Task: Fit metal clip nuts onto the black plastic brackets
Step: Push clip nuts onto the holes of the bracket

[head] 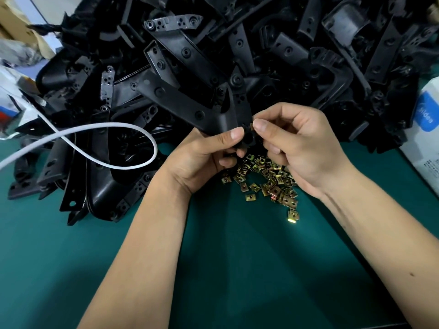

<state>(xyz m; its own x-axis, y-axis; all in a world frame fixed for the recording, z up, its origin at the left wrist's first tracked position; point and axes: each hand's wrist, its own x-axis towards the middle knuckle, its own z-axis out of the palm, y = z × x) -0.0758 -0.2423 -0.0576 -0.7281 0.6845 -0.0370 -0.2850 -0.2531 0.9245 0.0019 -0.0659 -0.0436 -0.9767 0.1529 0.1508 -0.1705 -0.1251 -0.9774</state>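
**Brass-coloured clip being pressed onto a bracket's end**

Black plastic is being gripped by the left hand: one bracket is being held up off the green mat by its near end, thumb on top and fingers curled beneath, probably so that the end tab is being kept steady and facing the other hand. A single clip nut is being pinched between the thumb and forefinger of the right hand and is being brought against that tab; whether it is being seated fully cannot be told. The loose clip nuts are being kept in a heap on the mat just below both hands, seemingly for quick reach. The big pile of brackets is being kept at the far side, with a white cable looping over its left part and a white box standing at the right.
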